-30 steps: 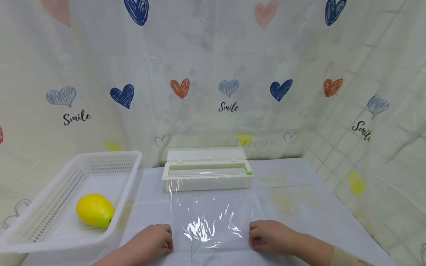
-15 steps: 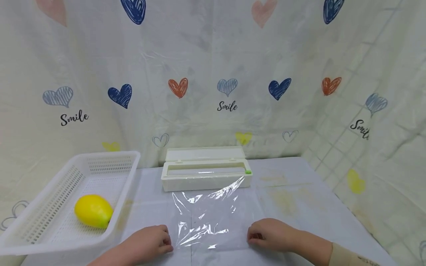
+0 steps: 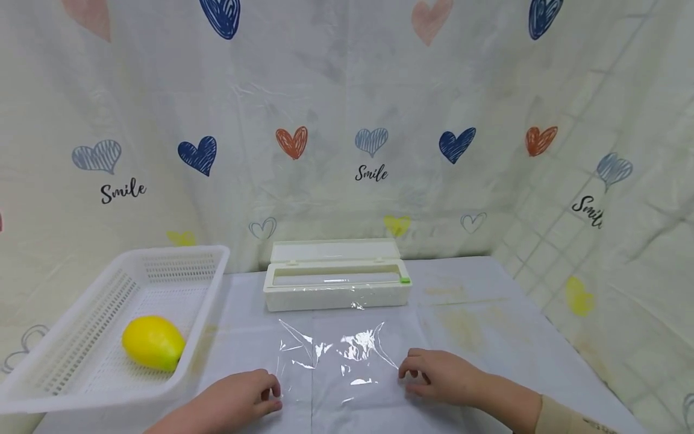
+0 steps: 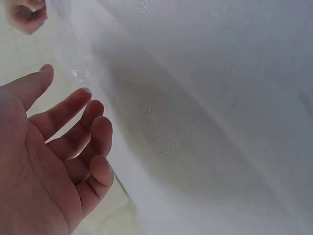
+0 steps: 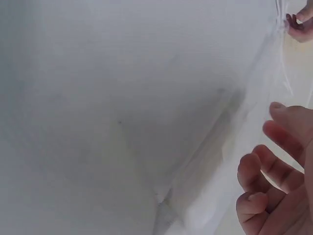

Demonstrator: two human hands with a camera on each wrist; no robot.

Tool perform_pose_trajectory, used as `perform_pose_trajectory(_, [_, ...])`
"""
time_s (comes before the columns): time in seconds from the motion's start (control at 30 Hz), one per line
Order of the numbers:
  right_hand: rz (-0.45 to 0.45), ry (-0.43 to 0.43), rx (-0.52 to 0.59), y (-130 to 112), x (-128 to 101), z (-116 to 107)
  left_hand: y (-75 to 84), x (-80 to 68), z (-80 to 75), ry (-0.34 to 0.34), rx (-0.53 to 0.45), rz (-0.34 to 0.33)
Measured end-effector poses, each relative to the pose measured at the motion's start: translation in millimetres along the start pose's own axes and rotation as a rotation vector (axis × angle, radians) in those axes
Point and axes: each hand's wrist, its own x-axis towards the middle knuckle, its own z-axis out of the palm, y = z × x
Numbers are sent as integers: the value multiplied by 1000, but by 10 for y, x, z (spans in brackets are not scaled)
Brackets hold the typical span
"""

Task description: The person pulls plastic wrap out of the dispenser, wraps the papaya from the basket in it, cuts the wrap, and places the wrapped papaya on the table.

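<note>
Right hand (image 5: pixel 279 181), fingers loosely curled, holds nothing; white cloth (image 5: pixel 122 98) just beside it. Other hand (image 5: pixel 299 27) further off, above.

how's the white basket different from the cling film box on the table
The white basket has perforated mesh walls, an open top, and holds a yellow mango. The cling film box is solid-walled, long and narrow, with a hinged lid standing open and a green tab. Both are pale plastic on the table.

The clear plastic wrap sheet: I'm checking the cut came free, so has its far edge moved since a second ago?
Yes. The clear plastic wrap sheet has pulled away from the cream rectangular dispenser box, toward the person; its far edge now lies apart from it.
</note>
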Motion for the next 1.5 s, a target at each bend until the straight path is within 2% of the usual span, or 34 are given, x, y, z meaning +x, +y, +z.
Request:
perform_pose_trajectory(0.13, [27, 29, 53, -32, 17, -65, 6, -15, -42, -13, 0, -9])
perform_pose_trajectory(0.27, [11, 49, 57, -71, 52, -160, 1, -39, -92, -13, 7, -18])
perform_pose_trajectory(0.37, [4, 62, 46, -73, 92, -246, -23, -79, -150, 21, 18, -21])
perform_pose_trajectory(0.47, [29, 60, 45, -43, 142, -361, -43, -123, -273, 54, 19, -38])
perform_pose_trajectory(0.57, [84, 60, 62, 21, 184, -513, -37, -174, -476, 74, 20, -89])
perform_pose_trajectory(0.7, [143, 81, 95, 182, 236, -726, -12, -291, -832, 111, 13, -182])
perform_pose_trajectory(0.87, [192, 109, 145, 420, 334, -935, -74, -474, -1315, 189, 25, -211])
perform_pose_trajectory(1.0, [224, 132, 169, 575, 425, -1048, -230, -543, -1629, 194, 64, -219])
perform_pose_trajectory(1.1, [224, 144, 189, 686, 499, -1093, -404, -555, -1760, 144, 68, -237])
perform_pose_trajectory(1.23, [229, 151, 196, 820, 590, -1134, -683, -556, -1824, 58, 60, -278])
perform_pose_trajectory(1.33, [250, 143, 205, 907, 660, -1163, -905, -561, -1835, 17, 71, -299])
perform_pose_trajectory(1.5, [299, 105, 271, 1029, 798, -1144, -1193, -603, -1770, -35, 59, -363])
